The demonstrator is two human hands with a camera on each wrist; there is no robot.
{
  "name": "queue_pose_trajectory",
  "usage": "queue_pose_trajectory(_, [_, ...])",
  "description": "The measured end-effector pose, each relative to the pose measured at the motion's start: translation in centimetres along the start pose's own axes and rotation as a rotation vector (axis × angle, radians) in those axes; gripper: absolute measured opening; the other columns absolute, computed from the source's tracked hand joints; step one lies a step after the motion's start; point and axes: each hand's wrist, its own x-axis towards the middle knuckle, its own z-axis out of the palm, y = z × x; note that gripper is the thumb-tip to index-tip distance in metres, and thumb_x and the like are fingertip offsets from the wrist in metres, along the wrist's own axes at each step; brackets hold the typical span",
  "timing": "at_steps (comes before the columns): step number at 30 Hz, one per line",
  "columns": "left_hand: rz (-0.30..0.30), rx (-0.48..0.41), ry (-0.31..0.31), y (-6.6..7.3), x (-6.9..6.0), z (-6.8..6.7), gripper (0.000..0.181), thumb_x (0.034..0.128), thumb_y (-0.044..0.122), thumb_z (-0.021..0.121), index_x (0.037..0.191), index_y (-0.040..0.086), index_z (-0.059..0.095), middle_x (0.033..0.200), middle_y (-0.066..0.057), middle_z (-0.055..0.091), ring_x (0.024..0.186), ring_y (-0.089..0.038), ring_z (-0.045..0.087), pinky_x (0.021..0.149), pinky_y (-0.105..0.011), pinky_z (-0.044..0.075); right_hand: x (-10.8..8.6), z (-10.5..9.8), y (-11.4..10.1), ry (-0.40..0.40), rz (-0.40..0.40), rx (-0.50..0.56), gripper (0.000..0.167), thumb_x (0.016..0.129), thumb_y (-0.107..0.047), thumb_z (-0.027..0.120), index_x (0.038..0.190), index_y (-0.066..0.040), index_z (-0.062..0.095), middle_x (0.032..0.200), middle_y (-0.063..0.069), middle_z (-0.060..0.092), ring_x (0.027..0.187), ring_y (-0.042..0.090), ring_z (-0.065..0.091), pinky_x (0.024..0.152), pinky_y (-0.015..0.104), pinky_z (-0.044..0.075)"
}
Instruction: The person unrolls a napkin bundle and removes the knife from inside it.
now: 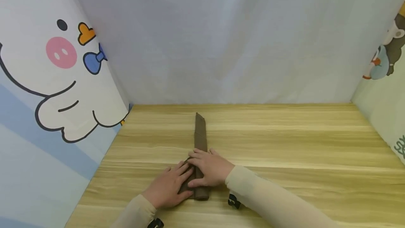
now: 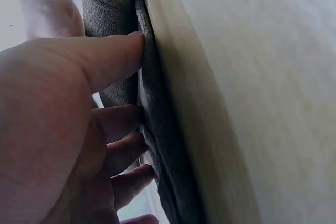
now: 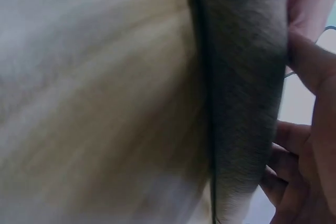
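— Nearest entries?
— We list one left hand (image 1: 166, 188), fingers spread, touching the flat part of a brown cloth (image 1: 200, 138); one right hand (image 1: 211, 167), fingers spread across its rolled part.
— Cloth's location?
— Under both hands, left of centre on our wood-grain worktop (image 1: 284, 143), roll pointing away from us.
— Farthest?
— One pale backdrop (image 1: 237, 41), behind the worktop.

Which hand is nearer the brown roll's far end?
Right: the right hand rests on the brown roll, short of its far end; the left hand touches the flat cloth beside it, farther from that end.
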Motion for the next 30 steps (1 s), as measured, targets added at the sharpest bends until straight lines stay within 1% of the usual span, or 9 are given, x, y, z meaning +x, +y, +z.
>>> queue_pose_trajectory(3, [-0.003,-0.016,0.005,0.0,-0.3,0.0,0.075,0.0937,0.059,0.048,0.149,0.009,0.037,0.155,-0.010,0.028,0.141,-0.031,0.028,0.102,-0.059,0.035,0.1,0.4,0.0,-0.026,0.013,-0.008,0.085,0.085,-0.073,0.047,0.147,-0.015,0.042,0.155,0.004,0.029,0.145,0.021,0.019,0.108,0.061,0.023])
queue_pose_trajectory(6, [-0.004,-0.019,0.012,0.0,-0.4,0.0,0.075,0.0938,0.059,0.048,0.149,0.009,0.037,0.156,-0.009,0.027,0.141,-0.031,0.028,0.102,-0.059,0.035,0.1,0.6,0.0,-0.028,0.021,-0.028,0.088,0.084,-0.075,0.045,0.148,-0.015,0.040,0.155,0.004,0.030,0.145,0.021,0.019,0.108,0.061,0.023])
queue_pose_trajectory(11, [-0.007,-0.018,0.013,-0.1,-0.5,0.0,0.075,0.0939,0.058,0.049,0.149,0.010,0.036,0.156,-0.009,0.027,0.141,-0.030,0.028,0.103,-0.058,0.034,-0.1,0.4,0.0,-0.033,0.036,-0.053,0.090,0.083,-0.076,0.047,0.148,-0.014,0.041,0.155,0.003,0.031,0.145,0.020,0.019,0.108,0.061,0.023])
queue_pose_trajectory(18, [-0.011,-0.037,-0.004,-0.1,-0.4,-0.1,0.073,0.0942,0.056,0.051,0.150,0.010,0.036,0.157,-0.009,0.025,0.142,-0.030,0.027,0.103,-0.058,0.033,-0.8,0.1,0.4,-0.038,0.052,-0.074,0.089,0.082,-0.075,0.050,0.146,-0.013,0.044,0.155,0.003,0.030,0.145,0.021,0.019,0.109,0.059,0.023])
queue_pose_trajectory(25, [-0.026,-0.031,-0.025,0.1,-0.4,-0.3,0.073,0.0940,0.057,0.050,0.149,0.011,0.037,0.157,-0.009,0.026,0.141,-0.030,0.027,0.103,-0.058,0.033,-1.5,-0.3,0.6,-0.049,0.054,-0.088,0.093,0.081,-0.077,0.049,0.148,-0.014,0.040,0.156,0.003,0.027,0.145,0.021,0.019,0.109,0.059,0.024])
queue_pose_trajectory(30, [-0.032,-0.024,-0.026,0.1,-0.4,-0.3,0.073,0.0938,0.057,0.050,0.149,0.012,0.037,0.157,-0.007,0.026,0.142,-0.029,0.027,0.103,-0.059,0.033,-2.0,-0.6,0.9,-0.051,0.066,-0.090,0.095,0.080,-0.077,0.050,0.149,-0.014,0.037,0.157,0.002,0.026,0.145,0.021,0.020,0.109,0.059,0.024])
